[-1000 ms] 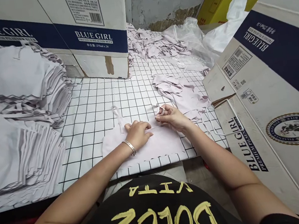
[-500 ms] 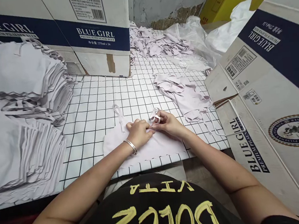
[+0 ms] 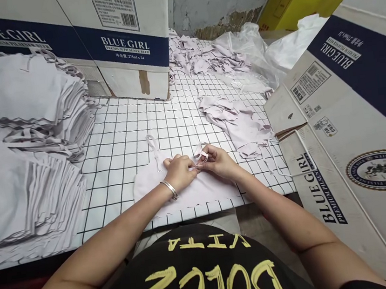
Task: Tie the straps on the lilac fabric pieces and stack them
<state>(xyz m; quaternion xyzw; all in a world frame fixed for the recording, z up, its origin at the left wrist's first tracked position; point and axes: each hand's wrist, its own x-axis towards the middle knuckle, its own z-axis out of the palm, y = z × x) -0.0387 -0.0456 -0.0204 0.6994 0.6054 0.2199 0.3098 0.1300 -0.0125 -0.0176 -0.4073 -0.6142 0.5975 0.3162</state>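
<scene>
A pale pink camisole lies flat along the table's front edge, one thin strap loop standing out at its upper left. My left hand, with a silver bracelet at the wrist, rests on the cloth and pinches the top edge near the right strap. Close against it, my right hand grips the gathered right strap between thumb and fingers. The fingertips of both hands meet at the base of that strap. Exactly what lies between them is partly hidden.
Tall stacks of folded camisoles fill the left side of the checked tablecloth. Cardboard boxes stand behind, and another box leans at the right. More loose garments and a clear plastic bag lie further back.
Both hands stay at the right strap with almost the same hold. The view has shifted very slightly, and the strap loop in my right hand sits a little differently.
</scene>
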